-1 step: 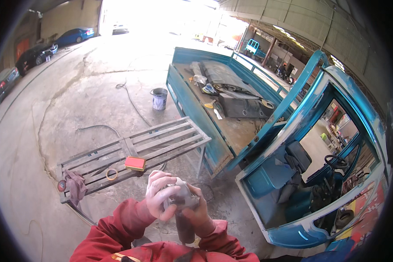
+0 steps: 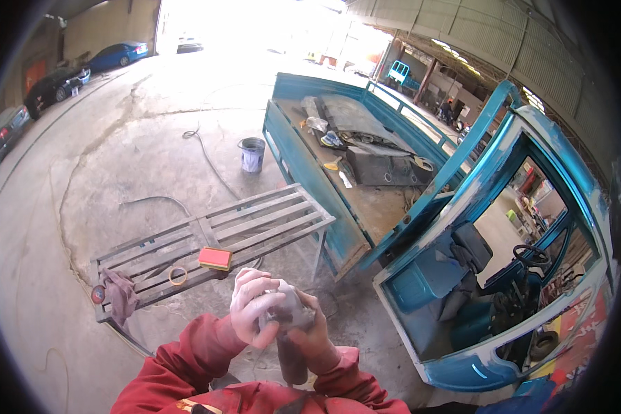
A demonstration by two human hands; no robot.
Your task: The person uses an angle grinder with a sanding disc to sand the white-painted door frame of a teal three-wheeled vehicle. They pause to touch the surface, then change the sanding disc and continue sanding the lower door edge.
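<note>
Close to my body, both hands hold one dusty grey tool (image 2: 294, 316) with a dark cylindrical part (image 2: 292, 363) hanging below it. My left hand (image 2: 254, 303) is closed over its left and upper side, fingers curled and whitened with dust. The right hand (image 2: 315, 332) grips it from the right. My hands cover much of the tool, so its exact kind is hidden. Just beyond them is a slatted metal bench (image 2: 255, 222). On it lie a red and yellow block (image 2: 215, 259), a tape roll (image 2: 178, 276), a mauve rag (image 2: 120, 293) and a small disc (image 2: 99, 294).
A teal truck bed (image 2: 310, 181) carries panels (image 2: 366, 124) and small items. To the right stands its stripped cab (image 2: 462, 386), its door opening facing me. A bucket (image 2: 252, 155) and a hose (image 2: 210, 162) sit on the concrete floor. Parked cars (image 2: 121, 56) line the far left.
</note>
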